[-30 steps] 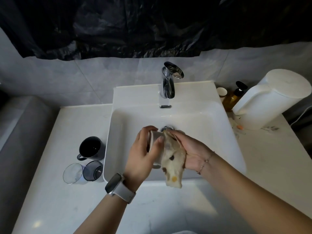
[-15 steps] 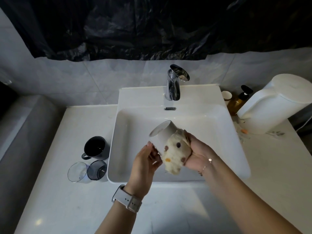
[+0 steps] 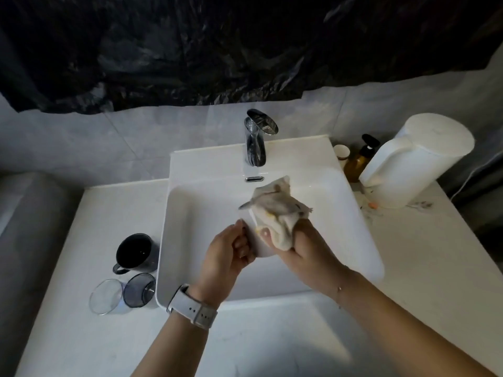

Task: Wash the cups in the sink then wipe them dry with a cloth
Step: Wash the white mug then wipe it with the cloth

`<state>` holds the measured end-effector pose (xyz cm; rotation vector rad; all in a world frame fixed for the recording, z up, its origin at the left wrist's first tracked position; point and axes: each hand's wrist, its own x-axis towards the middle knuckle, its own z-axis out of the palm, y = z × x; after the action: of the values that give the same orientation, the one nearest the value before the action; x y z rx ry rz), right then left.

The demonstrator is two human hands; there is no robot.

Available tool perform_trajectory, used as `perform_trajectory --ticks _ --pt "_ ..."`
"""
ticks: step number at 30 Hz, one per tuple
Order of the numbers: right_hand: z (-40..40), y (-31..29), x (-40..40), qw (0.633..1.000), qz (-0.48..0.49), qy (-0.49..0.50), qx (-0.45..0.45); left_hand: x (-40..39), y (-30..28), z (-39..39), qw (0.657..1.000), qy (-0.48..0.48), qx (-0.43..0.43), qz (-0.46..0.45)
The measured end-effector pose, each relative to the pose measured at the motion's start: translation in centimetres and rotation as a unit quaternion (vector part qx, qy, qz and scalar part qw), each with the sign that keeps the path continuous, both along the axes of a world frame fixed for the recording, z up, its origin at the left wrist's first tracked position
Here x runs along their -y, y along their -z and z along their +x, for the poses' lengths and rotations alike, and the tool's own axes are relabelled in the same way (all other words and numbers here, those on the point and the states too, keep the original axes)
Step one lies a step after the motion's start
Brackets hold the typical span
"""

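Observation:
Over the white sink point(image 3: 364, 248) my left hand point(image 3: 228, 254) grips the lower part of a white cup point(image 3: 260, 246), which is tilted with its mouth pointing away. My right hand point(image 3: 304, 246) holds a cream cloth with coloured dots point(image 3: 277, 210) bunched over the cup's upper part and mouth, hiding most of it. On the counter to the left of the sink stand a black mug point(image 3: 134, 253), a smoky grey glass point(image 3: 139, 289) and a clear glass point(image 3: 106, 296).
A chrome tap point(image 3: 255, 140) stands at the back of the sink. To the right are a small jar point(image 3: 341, 152), an amber pump bottle point(image 3: 359, 159) and a big white kettle-like jug point(image 3: 416, 161). White countertop point(image 3: 435, 268) surrounds the basin.
The cloth has gone from the cup's side up over its mouth. My left hand has shifted to the cup's lower part, and the cup's open mouth no longer shows.

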<state>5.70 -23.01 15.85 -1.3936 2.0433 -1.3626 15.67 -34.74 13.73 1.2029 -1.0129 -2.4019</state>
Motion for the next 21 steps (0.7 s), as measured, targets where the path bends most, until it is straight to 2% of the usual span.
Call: perform_trajectory --ticks 2,3,4,7,10,12,16,19,21 --pt "-0.8 1.4 2.0 0.983 0.035 -0.030 -0.176 -1.3 -0.5 -0.1 0.997 0.026 0.008 -0.078" --pt "-1.4 1.7 2.7 0.974 0.043 -0.030 -0.220 -1.7 -0.7 0.0 0.994 0.028 0.010 -0.109" --pt "-1.8 1.5 3.3 0.972 0.045 -0.031 -0.227 -1.9 -0.7 0.2 0.989 0.024 0.013 -0.143" --pt "-2.2 0.5 4.1 0.992 0.027 0.011 -0.125 -1.8 -0.4 0.7 0.970 0.006 0.036 -0.242" --pt "-2.4 0.7 4.9 0.995 0.032 0.077 -0.056 -1.8 -0.1 0.8 0.962 -0.014 0.035 -0.270" --pt "-1.7 1.4 4.5 0.995 -0.007 0.097 -0.031 -1.5 -0.1 0.7 0.954 -0.014 0.037 -0.298" --pt "-0.8 2.8 2.2 0.994 -0.050 0.032 -0.089 -1.2 0.5 0.9 0.938 0.008 0.049 -0.343" --pt "-2.2 2.1 2.3 0.992 -0.015 -0.020 -0.126 -1.7 0.7 0.9 0.926 0.034 0.059 -0.372" --pt "-3.4 2.0 3.2 0.994 0.028 -0.022 -0.102 -1.9 0.4 0.5 0.919 0.044 0.065 -0.387"
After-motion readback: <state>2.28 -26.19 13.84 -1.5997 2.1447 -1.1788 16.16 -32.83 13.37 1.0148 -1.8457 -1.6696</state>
